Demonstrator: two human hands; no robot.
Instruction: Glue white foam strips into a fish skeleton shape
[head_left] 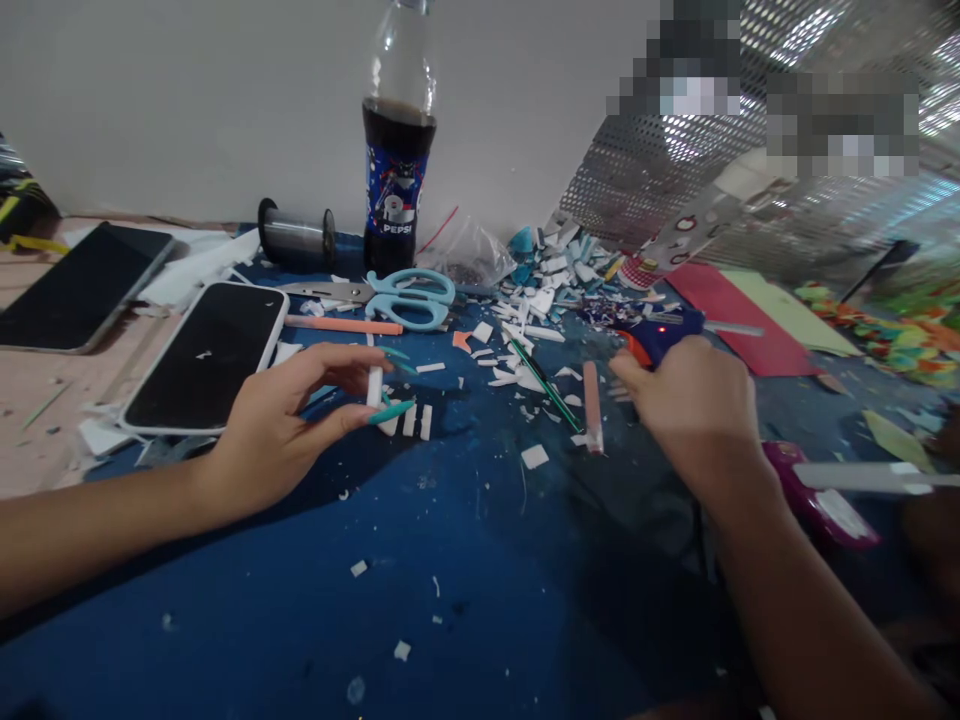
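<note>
Between the thumb and fingers of my left hand point(281, 430) is a small white foam piece point(374, 386), held upright above the table. Close beside those fingertips lie several short white strips point(418, 421). My right hand point(694, 415) is wrapped round a blue hot glue gun point(667, 335) with an orange trigger and a small red light. Its nozzle is hard to make out against the scraps behind. Left of this hand, a pinkish stick point(592, 405) and a green pencil point(546, 384) rest on the blue table point(315, 610).
Light-blue scissors point(412, 300), an orange pen point(345, 325) and a white phone point(206, 355) lie behind my left hand. A Pepsi bottle point(399, 190) stands by the wall near a wire spool point(296, 236). White scraps point(559, 265) are heaped at the back. A purple glue gun point(817, 495) lies right.
</note>
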